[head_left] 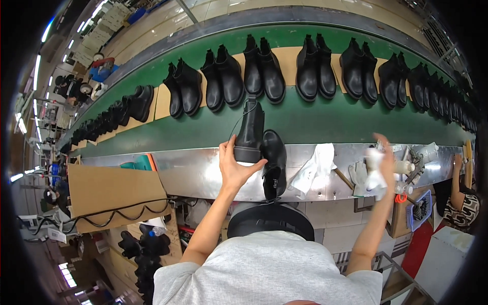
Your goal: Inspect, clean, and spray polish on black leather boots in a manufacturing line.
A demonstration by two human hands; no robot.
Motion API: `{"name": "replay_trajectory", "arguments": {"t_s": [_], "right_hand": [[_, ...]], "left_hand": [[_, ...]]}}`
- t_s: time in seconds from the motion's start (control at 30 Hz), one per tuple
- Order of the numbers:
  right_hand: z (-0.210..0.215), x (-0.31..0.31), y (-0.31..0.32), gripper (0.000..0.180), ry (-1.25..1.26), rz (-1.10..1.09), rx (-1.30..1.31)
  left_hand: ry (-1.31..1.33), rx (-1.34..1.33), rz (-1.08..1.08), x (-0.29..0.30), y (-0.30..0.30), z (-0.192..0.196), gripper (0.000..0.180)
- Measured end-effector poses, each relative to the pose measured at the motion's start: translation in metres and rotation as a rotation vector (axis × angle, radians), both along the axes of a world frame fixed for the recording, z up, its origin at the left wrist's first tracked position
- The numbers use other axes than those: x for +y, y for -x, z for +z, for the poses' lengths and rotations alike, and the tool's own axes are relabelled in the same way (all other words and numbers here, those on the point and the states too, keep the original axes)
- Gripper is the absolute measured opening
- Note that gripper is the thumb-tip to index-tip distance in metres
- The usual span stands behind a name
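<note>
My left hand [235, 166] grips a black ankle boot [251, 127] around its heel, thumb on one side and fingers on the other. The boot tilts with its shaft toward the green belt, and a thin dark cord loops beside it. Its mate, a second black boot [275, 155], lies just to the right on the metal ledge [198, 175], opening toward me. Off to the right, my right hand [388, 161] is raised over the ledge with a crumpled white cloth [375, 175] in it; motion blurs the fingers and the cloth.
Pairs of black boots [264, 71] stand on cardboard sheets along the green belt [315, 122]. Another white cloth [316, 170], a wooden handle [344, 179], gloves [358, 178] and bottles [404, 166] crowd the ledge's right. A cardboard panel [114, 195] stands left; another person's arm [457, 178] shows far right.
</note>
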State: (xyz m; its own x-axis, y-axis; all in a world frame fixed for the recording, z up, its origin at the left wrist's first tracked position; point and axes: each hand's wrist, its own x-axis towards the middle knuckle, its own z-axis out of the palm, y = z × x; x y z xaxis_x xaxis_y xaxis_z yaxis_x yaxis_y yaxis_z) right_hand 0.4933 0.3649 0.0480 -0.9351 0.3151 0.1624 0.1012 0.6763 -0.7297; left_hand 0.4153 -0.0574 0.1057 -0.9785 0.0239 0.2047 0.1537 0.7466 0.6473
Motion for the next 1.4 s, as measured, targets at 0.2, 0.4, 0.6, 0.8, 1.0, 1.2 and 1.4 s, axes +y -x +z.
{"name": "replay_trajectory", "arguments": {"t_s": [0.2,0.4,0.6,0.8,1.0,1.2,1.4], "right_hand": [[0.052,-0.234,0.075,0.045,0.901,0.432,-0.216],[0.057,-0.256,0.098,0.033,0.831,0.399,-0.424],[0.047,-0.266,0.093,0.034,0.97,0.332,-0.387],[0.032,-0.284,0.097,0.026,0.741,0.128,-0.418],[0.035,-0.28,0.087,0.035,1.096,0.217,-0.207],[0.063,-0.302,0.089,0.031,0.889,0.061,-0.136],[0.06,-0.3,0.088,0.036,0.94,0.131,-0.028]], "left_hand": [[-0.125,-0.023,-0.075,0.013,-0.004,-0.013,0.096],[-0.271,-0.063,-0.043,0.011,-0.014,-0.016,0.088],[-0.17,0.135,-0.163,0.001,-0.008,-0.001,0.084],[0.051,0.294,-0.35,-0.017,0.008,-0.007,0.086],[-0.136,0.153,-0.362,-0.015,0.017,0.012,0.09],[-0.033,0.188,-0.357,-0.02,0.017,0.016,0.096],[-0.156,0.096,-0.263,-0.022,0.014,0.027,0.093]]}}
